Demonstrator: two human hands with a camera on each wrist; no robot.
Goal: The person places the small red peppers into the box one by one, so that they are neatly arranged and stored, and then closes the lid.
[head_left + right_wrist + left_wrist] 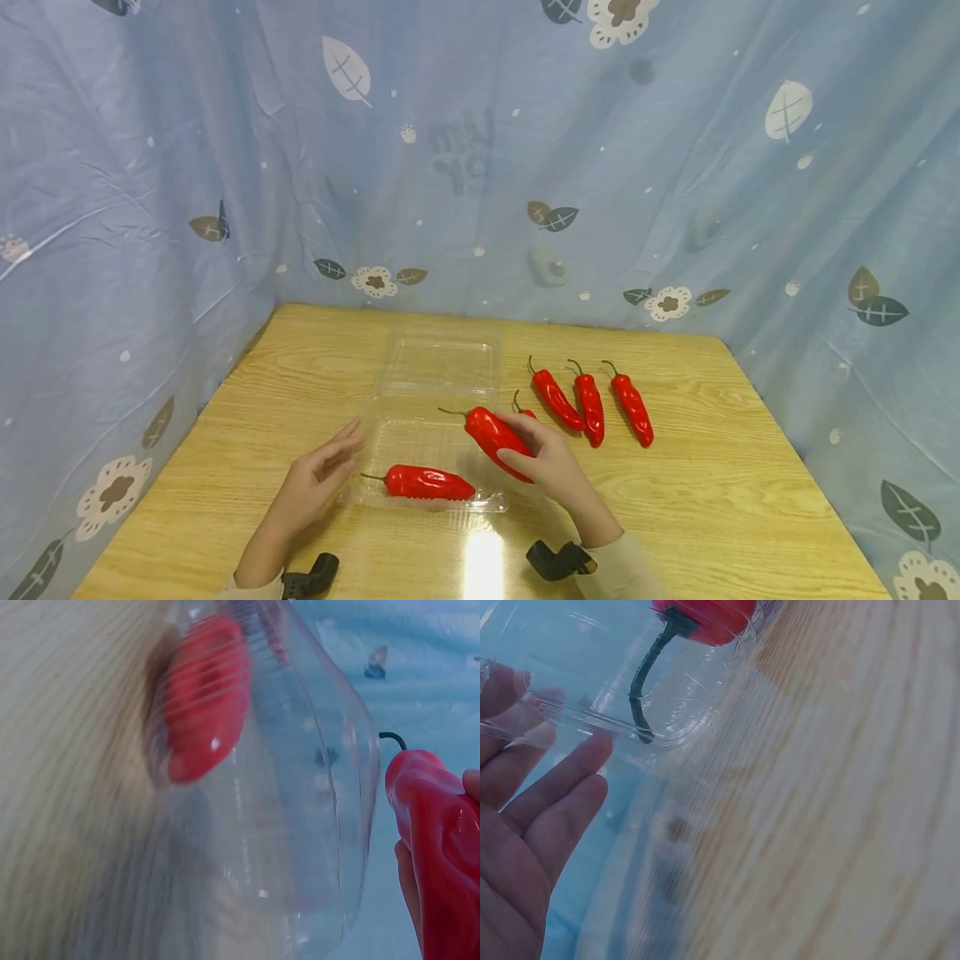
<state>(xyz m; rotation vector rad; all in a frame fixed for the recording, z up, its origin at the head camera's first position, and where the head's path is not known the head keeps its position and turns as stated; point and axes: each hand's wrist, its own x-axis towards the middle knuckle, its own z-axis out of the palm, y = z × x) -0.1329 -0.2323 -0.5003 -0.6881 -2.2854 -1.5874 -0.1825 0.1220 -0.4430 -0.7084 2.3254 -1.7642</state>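
Note:
A clear plastic clamshell box (408, 433) lies unfolded on the table, its lid (442, 362) flat toward the back. Inside, along the near side, lies one red chili pepper (427, 483), stem to the left. My right hand (553, 467) grips a second red pepper (489, 432) between thumb and fingers, above the box's right side, stem pointing left. The right wrist view shows that held pepper (442, 825) beside the box wall. At the box's left edge is my left hand (315, 479), fingers extended; in the left wrist view its fingertips (596, 750) are by the plastic rim.
Three red peppers (589, 408) lie in a loose row right of the box, stems toward the back. Another pepper (527, 412) is mostly hidden behind my right hand. A patterned blue curtain (480, 167) encloses the wooden table (712, 500) at the back and sides.

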